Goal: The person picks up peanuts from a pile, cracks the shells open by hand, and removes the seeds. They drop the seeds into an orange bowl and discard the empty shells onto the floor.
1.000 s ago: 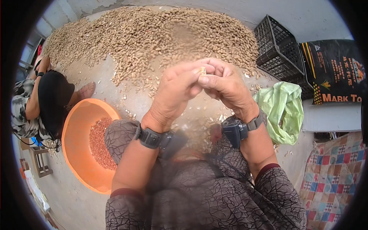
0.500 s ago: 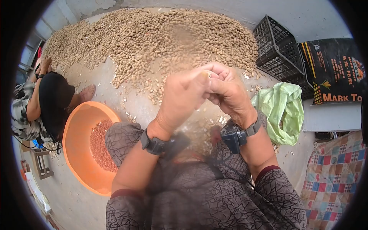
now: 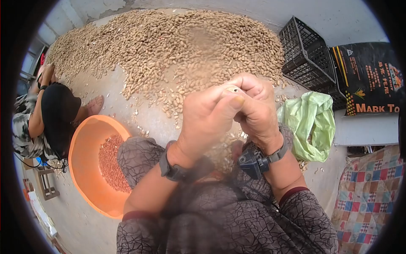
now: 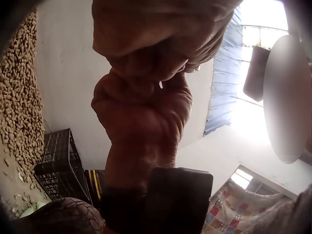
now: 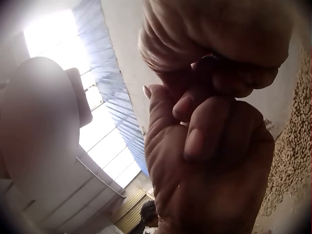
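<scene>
In the head view both hands meet over the floor in front of the body. My left hand (image 3: 207,118) bends its thumb against a small pale peanut pod (image 3: 233,89), mostly hidden by the digits. From the other side my right hand (image 3: 260,106) pinches the same pod, its fingers curled in. The wrist views show the two hands pressed together, dark against the light. Behind them spreads a large heap of unshelled peanuts (image 3: 160,46). An orange basin (image 3: 84,178) beside the left knee holds reddish shelled peanut kernels (image 3: 112,158).
A black plastic crate (image 3: 306,57) and a black printed sack (image 3: 368,80) stand at the right. Nearer is a pale green plastic bag (image 3: 311,127). A checked cloth (image 3: 368,199) hangs at lower right. Another person (image 3: 59,110) sits at the left. Shell bits lie scattered on the floor.
Both hands have come slightly down and closer to the body, and the left hand has turned its thumb over the pod. The other person's hands have shifted a little.
</scene>
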Tool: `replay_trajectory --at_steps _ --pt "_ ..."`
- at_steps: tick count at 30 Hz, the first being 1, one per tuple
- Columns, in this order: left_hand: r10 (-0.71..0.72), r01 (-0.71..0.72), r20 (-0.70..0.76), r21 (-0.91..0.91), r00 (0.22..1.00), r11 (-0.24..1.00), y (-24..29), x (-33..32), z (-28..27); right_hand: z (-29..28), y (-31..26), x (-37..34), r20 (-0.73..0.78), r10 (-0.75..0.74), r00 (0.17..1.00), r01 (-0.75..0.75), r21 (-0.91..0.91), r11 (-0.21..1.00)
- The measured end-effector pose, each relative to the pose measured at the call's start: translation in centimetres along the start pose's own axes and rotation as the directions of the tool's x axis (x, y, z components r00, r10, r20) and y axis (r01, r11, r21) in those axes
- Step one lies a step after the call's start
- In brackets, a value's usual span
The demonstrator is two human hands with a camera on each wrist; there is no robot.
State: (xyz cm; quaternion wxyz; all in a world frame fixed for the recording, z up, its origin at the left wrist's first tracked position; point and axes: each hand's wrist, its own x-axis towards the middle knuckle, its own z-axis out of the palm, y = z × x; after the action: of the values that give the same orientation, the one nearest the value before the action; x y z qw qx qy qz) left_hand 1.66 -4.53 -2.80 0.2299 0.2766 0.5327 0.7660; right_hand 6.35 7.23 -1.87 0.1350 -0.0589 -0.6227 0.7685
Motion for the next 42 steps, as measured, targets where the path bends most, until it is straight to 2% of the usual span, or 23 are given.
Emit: replay_trajectory --at_steps 2,4,6,9,11,12,15,17,21,23,33,37,39,42 --pt "-0.017 0.017 -0.028 0.005 0.999 1.000 -0.3 0.4 0.1 0.0 0.2 0.3 -0.059 0.008 0.998 -0.006 0.035 0.999" --pt "-0.027 0.027 -0.049 0.006 0.998 1.000 -0.4 0.9 0.1 -0.7 0.6 0.9 -0.039 0.045 0.998 -0.044 0.023 0.999" --pt "-0.170 0.165 -0.039 -0.117 0.985 0.979 -0.3 1.5 -0.3 -0.8 0.5 1.2 -0.020 0.084 0.996 -0.084 0.011 0.996" --pt "-0.159 0.158 -0.002 -0.104 0.987 0.982 -0.6 2.0 -1.1 -0.2 0.0 1.4 0.015 0.065 0.998 -0.065 0.001 0.998" --pt "-0.180 0.179 0.002 -0.105 0.984 0.978 -0.6 2.1 -1.3 0.0 -0.1 1.4 0.011 0.029 1.000 -0.027 -0.134 0.991" --pt "-0.203 0.203 0.006 -0.107 0.979 0.973 -0.6 2.0 -1.4 0.0 -0.2 1.4 0.010 0.028 1.000 -0.027 -0.133 0.991" --pt "-0.202 0.205 0.036 -0.123 0.979 0.971 -1.2 1.9 -1.9 -0.2 -0.3 1.5 0.053 0.068 0.996 -0.063 -0.087 0.994" --pt "-0.207 0.207 0.020 -0.158 0.978 0.965 -1.3 1.9 -1.7 -0.3 -0.5 1.5 0.101 0.053 0.994 -0.036 -0.164 0.986" --pt "-0.239 0.234 0.009 -0.244 0.971 0.941 -1.4 1.7 -1.6 -0.6 -0.2 1.4 0.136 0.029 0.990 -0.005 -0.171 0.985" --pt "-0.234 0.231 0.022 -0.269 0.972 0.935 -1.8 1.7 -1.8 -0.7 -0.3 1.3 0.170 0.087 0.982 -0.065 -0.130 0.989" --pt "-0.255 0.282 0.121 -0.366 0.959 0.887 -1.1 1.7 -2.6 -0.5 -0.4 1.3 0.173 0.129 0.977 -0.105 -0.137 0.985" --pt "-0.257 0.283 0.117 -0.364 0.959 0.887 -1.0 1.7 -2.7 -0.5 -0.4 1.4 0.176 0.119 0.977 -0.085 -0.192 0.978" --pt "-0.252 0.249 0.043 -0.385 0.967 0.889 -1.0 1.7 -2.7 -0.6 -0.4 1.4 0.189 0.102 0.977 -0.057 -0.228 0.972" --pt "-0.228 0.194 -0.024 -0.446 0.973 0.874 -1.2 1.6 -2.7 -0.7 0.0 1.4 0.139 0.122 0.983 -0.101 -0.147 0.984"
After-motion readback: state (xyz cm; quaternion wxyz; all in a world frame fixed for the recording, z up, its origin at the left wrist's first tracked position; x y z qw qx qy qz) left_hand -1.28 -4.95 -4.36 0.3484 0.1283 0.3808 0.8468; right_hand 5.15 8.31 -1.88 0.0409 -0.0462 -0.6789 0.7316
